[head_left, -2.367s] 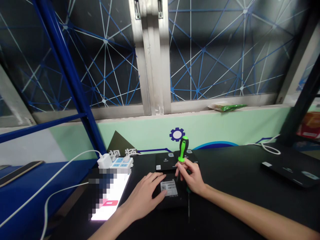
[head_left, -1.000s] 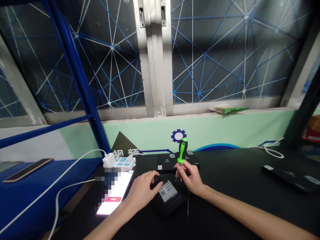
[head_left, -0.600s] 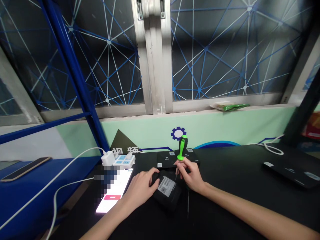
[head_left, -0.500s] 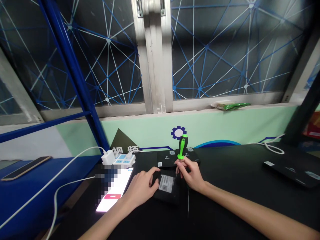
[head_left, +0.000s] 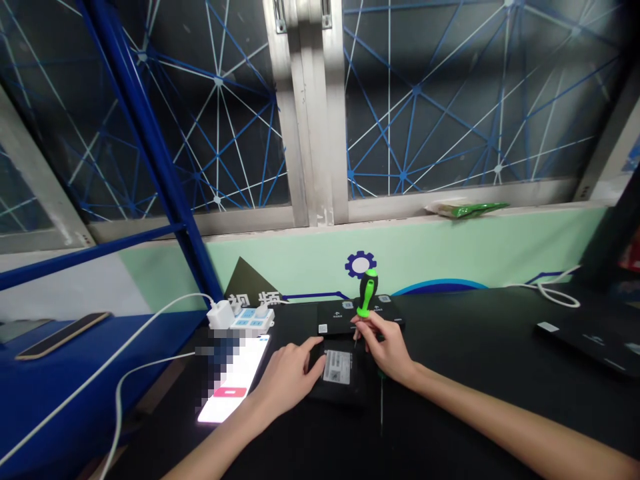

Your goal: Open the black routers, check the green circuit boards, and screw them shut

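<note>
A flat black box [head_left: 345, 395] with a white label lies on the black table. My left hand [head_left: 290, 370] braces it at the left side, the index finger reaching its far corner and the thumb pressed beside the label. My right hand [head_left: 385, 343] is closed around the lower part of a screwdriver [head_left: 367, 293] with a green and black handle, held nearly upright. Its shaft points down at the right far part of the box; the tip is too small to make out. Below my right wrist lies a second thin metal shaft [head_left: 382, 407], its handle end hidden by the hand.
Two black cartons [head_left: 334, 320] lie behind the box. A lit phone [head_left: 235, 380] is left of my left hand, near a white power strip [head_left: 253, 321] with plugs and cables. A black flat item [head_left: 585, 347] lies far right; another phone [head_left: 65, 333] rests on a blue surface.
The whole view has shifted slightly, so everything appears a little further right. Both hands keep nearly the same pose, and the screwdriver stays upright at the box.
</note>
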{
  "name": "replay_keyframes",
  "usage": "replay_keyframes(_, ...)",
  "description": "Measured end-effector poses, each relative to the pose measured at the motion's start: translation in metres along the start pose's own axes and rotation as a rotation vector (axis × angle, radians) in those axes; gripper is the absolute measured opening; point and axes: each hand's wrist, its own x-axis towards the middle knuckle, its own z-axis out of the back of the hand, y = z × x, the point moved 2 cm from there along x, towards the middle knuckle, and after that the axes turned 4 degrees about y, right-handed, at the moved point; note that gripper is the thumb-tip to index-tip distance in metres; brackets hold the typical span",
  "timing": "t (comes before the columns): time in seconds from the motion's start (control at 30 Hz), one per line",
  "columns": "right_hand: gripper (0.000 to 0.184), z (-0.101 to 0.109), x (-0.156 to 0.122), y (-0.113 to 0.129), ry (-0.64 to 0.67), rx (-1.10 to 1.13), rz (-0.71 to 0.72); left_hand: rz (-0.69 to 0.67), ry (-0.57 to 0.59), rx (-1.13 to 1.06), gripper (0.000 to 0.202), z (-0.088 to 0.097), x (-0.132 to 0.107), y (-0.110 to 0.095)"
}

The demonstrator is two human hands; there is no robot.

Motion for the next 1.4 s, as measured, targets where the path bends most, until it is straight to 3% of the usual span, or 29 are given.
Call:
replay_keyframes(0.3,0.03,-0.003,0.003,-0.002,0.112,0.082,-0.046,-0.011,0.0,0.016,0.038,0.0,-0.001,0.001)
replay_keyframes(0.63,0.029,-0.003,0.002,-0.001,0.146,0.104,-0.043,-0.017,0.007,0.038,0.04,0.0,-0.001,0.001)
replay_keyframes(1.4,0.019,-0.001,0.001,0.008,0.179,-0.076,0.057,-0.027,0.015,0.041,0.039,0.001,-0.001,0.0)
